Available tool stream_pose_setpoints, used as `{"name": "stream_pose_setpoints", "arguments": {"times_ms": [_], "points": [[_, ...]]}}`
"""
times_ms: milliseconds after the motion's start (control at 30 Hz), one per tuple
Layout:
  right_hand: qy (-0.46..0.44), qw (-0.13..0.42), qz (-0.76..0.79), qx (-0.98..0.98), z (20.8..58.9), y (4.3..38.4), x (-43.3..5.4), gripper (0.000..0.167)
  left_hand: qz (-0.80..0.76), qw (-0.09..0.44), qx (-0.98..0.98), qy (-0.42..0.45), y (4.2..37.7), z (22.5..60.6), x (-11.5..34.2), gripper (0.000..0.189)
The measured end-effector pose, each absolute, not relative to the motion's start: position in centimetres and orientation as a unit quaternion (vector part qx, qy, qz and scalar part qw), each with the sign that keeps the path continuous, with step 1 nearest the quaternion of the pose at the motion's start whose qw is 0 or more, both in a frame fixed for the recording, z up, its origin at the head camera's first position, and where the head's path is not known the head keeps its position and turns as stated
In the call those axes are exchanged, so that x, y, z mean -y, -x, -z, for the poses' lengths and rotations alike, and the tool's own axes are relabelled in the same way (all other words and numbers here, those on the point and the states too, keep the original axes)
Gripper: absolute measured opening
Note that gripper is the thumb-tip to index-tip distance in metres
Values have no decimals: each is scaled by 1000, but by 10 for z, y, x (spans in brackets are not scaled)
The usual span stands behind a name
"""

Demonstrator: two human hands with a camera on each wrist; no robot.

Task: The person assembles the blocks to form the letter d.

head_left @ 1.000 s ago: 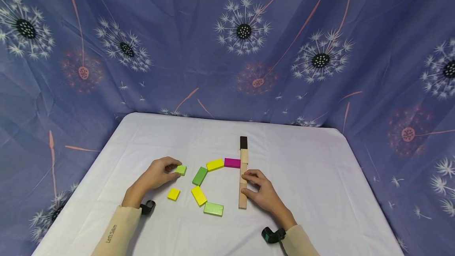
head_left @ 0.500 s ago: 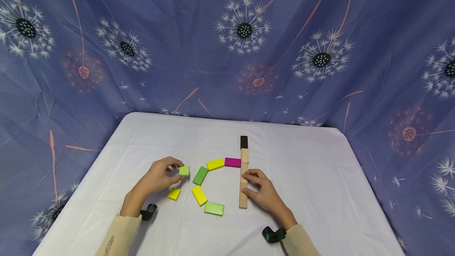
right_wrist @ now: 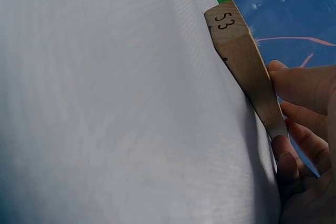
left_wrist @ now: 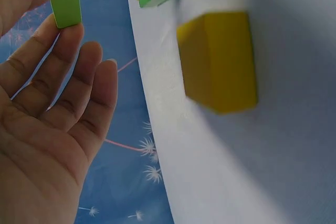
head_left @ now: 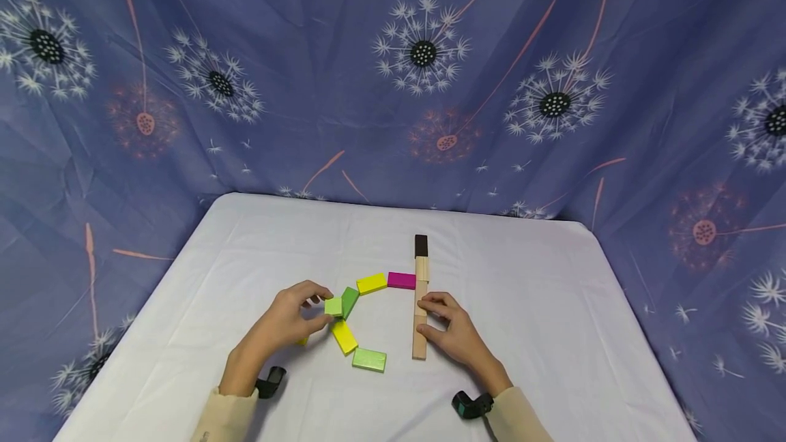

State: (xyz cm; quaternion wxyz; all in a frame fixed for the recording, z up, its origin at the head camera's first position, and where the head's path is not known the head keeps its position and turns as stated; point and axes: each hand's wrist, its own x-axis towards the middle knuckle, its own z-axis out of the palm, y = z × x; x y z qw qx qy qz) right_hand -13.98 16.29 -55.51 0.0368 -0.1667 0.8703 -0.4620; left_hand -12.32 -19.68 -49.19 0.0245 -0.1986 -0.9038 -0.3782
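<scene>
My left hand (head_left: 282, 322) pinches a light green block (head_left: 333, 307) between thumb and fingertips. The block is held up beside a darker green block (head_left: 350, 302) and above the end of a yellow block (head_left: 344, 337). My right hand (head_left: 456, 331) rests thumb and fingertips against the right side of a straight row of plain wooden blocks (head_left: 420, 340). In the right wrist view, the nearest wooden block (right_wrist: 231, 30) bears the number 53. A smaller yellow block (left_wrist: 226, 61) lies under my left hand, mostly hidden in the head view.
A black block (head_left: 421, 245) tops the wooden row. A magenta block (head_left: 402, 281) touches the row's left side, followed by another yellow block (head_left: 372, 284) in a curve. A light green oblong block (head_left: 369, 360) ends it. Everything lies on a white-covered table (head_left: 540, 278).
My left hand has lifted the light green block and carried it right, toward the darker green block. It now covers most of the small yellow block. The right hand has stayed in place.
</scene>
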Motion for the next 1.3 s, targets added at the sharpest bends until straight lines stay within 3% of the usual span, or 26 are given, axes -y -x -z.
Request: {"name": "stream_pose_setpoints", "arguments": {"times_ms": [367,1100,1300], "points": [[159,38,463,-871,556,139,-163,45,398,13,899,183,113,492,188,33],[170,22,461,-871,555,138,-162,45,437,48,866,237,89,497,152,35],[173,22,462,-870,556,139,-162,45,434,2,871,231,81,499,135,34]]}}
